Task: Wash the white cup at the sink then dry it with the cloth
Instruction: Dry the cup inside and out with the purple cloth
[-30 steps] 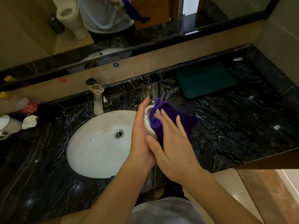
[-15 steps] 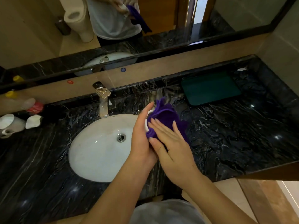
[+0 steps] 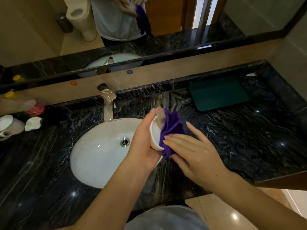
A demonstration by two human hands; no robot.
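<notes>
My left hand grips the white cup from its left side, holding it tilted above the counter just right of the white oval sink. A bunched purple cloth is stuffed into the cup's mouth and spills out to the right. My right hand presses flat-fingered on the cloth from the right, thumb under it. The chrome tap stands behind the sink with no water running. Much of the cup is hidden by the cloth and my left palm.
Black marble counter spans the view. A dark green tray lies at the back right. White cups and a red-labelled bottle stand at the far left. A mirror runs along the back wall.
The cloth has turned inside the cup and more of the white rim now shows. My right hand's fingers have spread and shifted lower on the cloth. The camera view has tilted up slightly.
</notes>
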